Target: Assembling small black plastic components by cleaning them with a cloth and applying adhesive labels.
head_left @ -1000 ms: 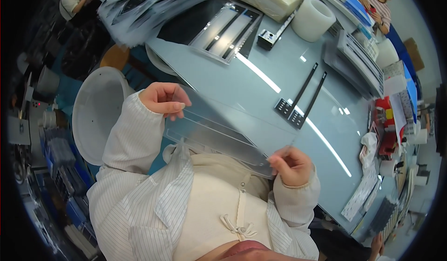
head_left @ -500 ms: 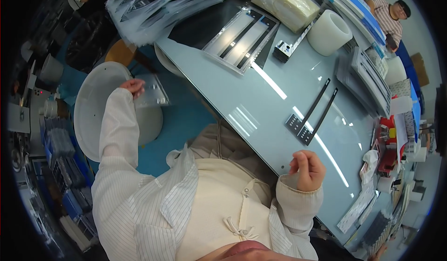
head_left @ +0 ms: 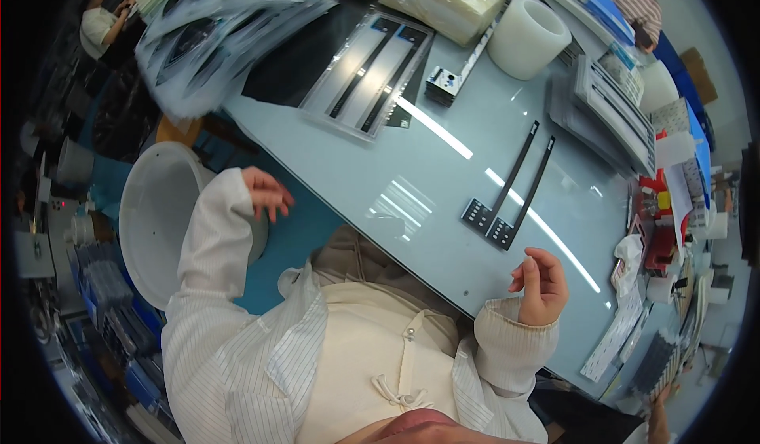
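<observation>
Over the near rim of a large white bin, my left hand hangs beside the table with its fingers apart and nothing in it. My right hand is loosely closed above the glossy table near its front edge; no object shows in its fingers. Just beyond it lie two flat black strips, side by side, each with a wider, dotted end toward me. Farther back, a clear plastic sleeve with two dark strips inside lies flat on the table.
Piled clear plastic sleeves overhang the table's far left edge. A wrapped stack, a small black-and-white block and a white roll stand at the back. Stacked grey panels lie to the right. Other people work beyond.
The clear plastic piece in my left hand is gone from it; that hand has opened and moved right, toward the table. My right hand stays closed. The view has shifted slightly.
</observation>
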Available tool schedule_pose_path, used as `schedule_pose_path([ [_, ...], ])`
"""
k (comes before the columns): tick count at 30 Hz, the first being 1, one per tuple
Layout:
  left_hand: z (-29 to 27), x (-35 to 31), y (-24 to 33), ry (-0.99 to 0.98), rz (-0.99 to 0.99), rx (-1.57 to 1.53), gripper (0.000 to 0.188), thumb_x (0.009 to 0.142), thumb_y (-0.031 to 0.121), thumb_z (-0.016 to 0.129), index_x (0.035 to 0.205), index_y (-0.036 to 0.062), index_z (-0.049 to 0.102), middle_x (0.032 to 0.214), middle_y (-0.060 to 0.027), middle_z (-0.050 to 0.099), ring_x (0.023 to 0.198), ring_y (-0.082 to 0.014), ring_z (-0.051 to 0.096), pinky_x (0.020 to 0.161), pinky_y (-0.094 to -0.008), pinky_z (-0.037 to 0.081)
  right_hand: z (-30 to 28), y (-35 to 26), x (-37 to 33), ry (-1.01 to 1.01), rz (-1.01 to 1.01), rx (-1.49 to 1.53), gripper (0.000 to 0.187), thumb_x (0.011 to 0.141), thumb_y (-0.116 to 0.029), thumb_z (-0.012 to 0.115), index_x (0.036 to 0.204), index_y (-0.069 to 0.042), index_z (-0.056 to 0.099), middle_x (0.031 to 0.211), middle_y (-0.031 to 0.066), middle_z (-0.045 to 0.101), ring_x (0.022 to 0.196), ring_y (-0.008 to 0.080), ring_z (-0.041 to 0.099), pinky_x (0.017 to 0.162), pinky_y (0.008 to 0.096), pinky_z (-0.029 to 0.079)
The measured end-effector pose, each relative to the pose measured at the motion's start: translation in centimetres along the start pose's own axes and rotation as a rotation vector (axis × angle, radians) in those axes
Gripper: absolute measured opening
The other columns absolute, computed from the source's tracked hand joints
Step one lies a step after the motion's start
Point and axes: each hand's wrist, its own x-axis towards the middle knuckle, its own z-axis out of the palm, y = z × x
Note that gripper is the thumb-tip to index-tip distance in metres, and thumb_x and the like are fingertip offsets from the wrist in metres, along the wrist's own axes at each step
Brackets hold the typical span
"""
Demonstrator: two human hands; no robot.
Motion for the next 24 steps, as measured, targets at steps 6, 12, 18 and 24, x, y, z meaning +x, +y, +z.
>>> schedule_pose_path([
  [6,3.4,1.0,9.7,0.312,0.644,0.318,0.046,0.079,0.014,0.078,0.122,0.0077,0.064,0.115,-0.0105,0.068,0.097,-0.0242,0.068,0.078,-0.0329,0.056,-0.6,-0.2,0.1,0.039,-0.028,-0.049,0.014,0.096,-0.008,0.059,0.106,0.001,0.063,0.075,0.0036,0.062,0.06,0.0079,0.056,0.053,0.0198,0.047],
  [12,2.5,5.1,12.5,0.665,0.756,1.071,0.065,0.074,0.02,0.083,0.133,0.0118,0.056,0.138,-0.0116,0.053,0.126,-0.0301,0.051,0.106,-0.0388,0.044,-1.8,-0.1,-0.1,0.082,-0.069,-0.093,0.013,0.095,-0.007,0.06,0.104,0.001,0.064,0.075,0.0039,0.063,0.062,0.0079,0.057,0.055,0.0198,0.048],
  [18,1.8,4.9,12.3,0.689,0.788,1.126,0.048,0.08,0.02,0.078,0.123,0.0091,0.063,0.123,-0.0123,0.065,0.116,-0.0289,0.061,0.099,-0.0387,0.05,-2.3,0.3,-0.4,0.115,-0.052,-0.099,0.011,0.095,-0.006,0.06,0.102,0.002,0.065,0.076,0.0041,0.063,0.063,0.0082,0.058,0.054,0.02,0.048],
  [24,2.0,4.0,13.4,0.753,0.983,1.311,0.026,0.084,0.012,0.074,0.108,0.0046,0.069,0.113,-0.0131,0.07,0.104,-0.0292,0.068,0.088,-0.0372,0.056,-2.2,-0.6,-0.2,0.062,-0.12,-0.157,0.01,0.094,-0.004,0.061,0.1,0.003,0.065,0.076,0.0046,0.063,0.063,0.0087,0.059,0.054,0.02,0.048],
])
